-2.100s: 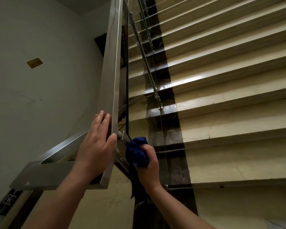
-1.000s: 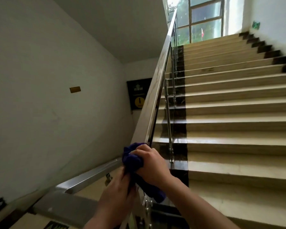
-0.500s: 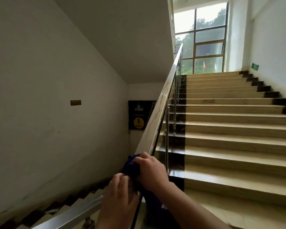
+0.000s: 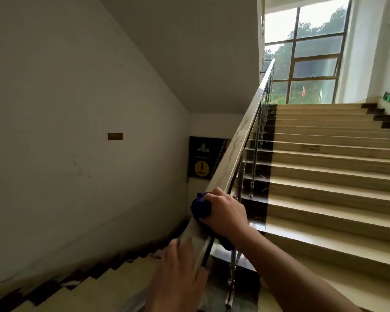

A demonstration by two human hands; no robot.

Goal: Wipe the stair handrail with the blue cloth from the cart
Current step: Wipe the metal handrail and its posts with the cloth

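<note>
A flat steel handrail (image 4: 239, 140) climbs from the lower middle up to the right, toward a window. My right hand (image 4: 225, 212) grips a bunched blue cloth (image 4: 199, 207) and presses it on top of the rail. Part of the cloth hangs down under my right wrist. Lower down, my left hand (image 4: 178, 273) rests on the rail, its fingers lying over the rail's left edge.
Beige stairs (image 4: 331, 176) rise to the right of the rail, with steel balusters (image 4: 253, 163) beneath it. Another flight (image 4: 88, 280) goes down at lower left beside a white wall. A dark sign (image 4: 204, 157) hangs on the far wall. A window (image 4: 302, 55) lights the landing.
The view has lifted from the rail's lower corner to the upward flight. My right hand has slid the cloth up the rail, away from my left hand, which stays lower.
</note>
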